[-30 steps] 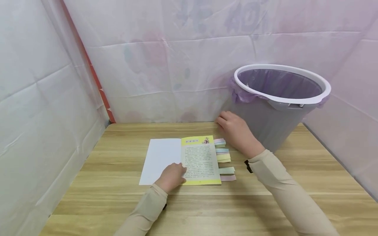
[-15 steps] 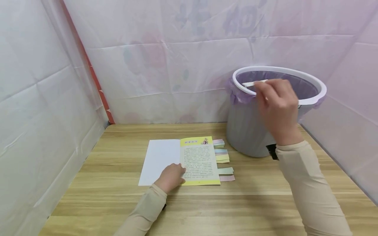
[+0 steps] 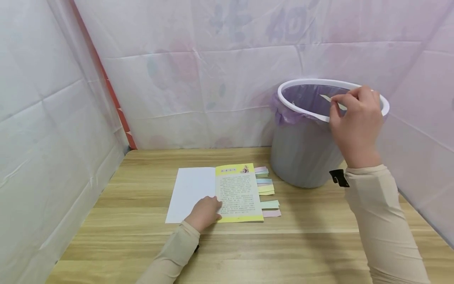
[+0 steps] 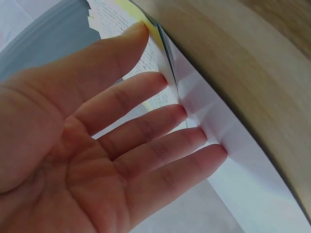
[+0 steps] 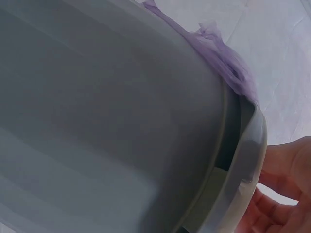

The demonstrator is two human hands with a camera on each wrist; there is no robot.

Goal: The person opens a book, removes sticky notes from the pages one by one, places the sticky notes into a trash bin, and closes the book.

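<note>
An open booklet [image 3: 239,193] lies on the table, a blank white page on its left and a printed, yellow-bordered page on its right. My left hand [image 3: 203,213] rests at its fold near the bottom, and the left wrist view shows straight fingers [image 4: 160,145] touching the pages. Coloured paper strips [image 3: 269,204] stick out past the booklet's right edge. Over the mouth of a grey bin [image 3: 305,150], my right hand [image 3: 358,122] pinches a pale paper strip [image 3: 325,97] between thumb and forefinger. The bin's rim hides part of that hand [image 5: 286,170] in the right wrist view.
A purple bag [image 3: 289,114] lines the bin and hangs over its white rim [image 3: 301,111]. The bin stands at the back right of the wooden table [image 3: 227,252]. Pale sheeting [image 3: 159,90] hangs behind and at both sides.
My right hand has moved from the table's back edge, beside the bin, up and right to above the bin with the paper strip. My left hand has stayed on the booklet.
</note>
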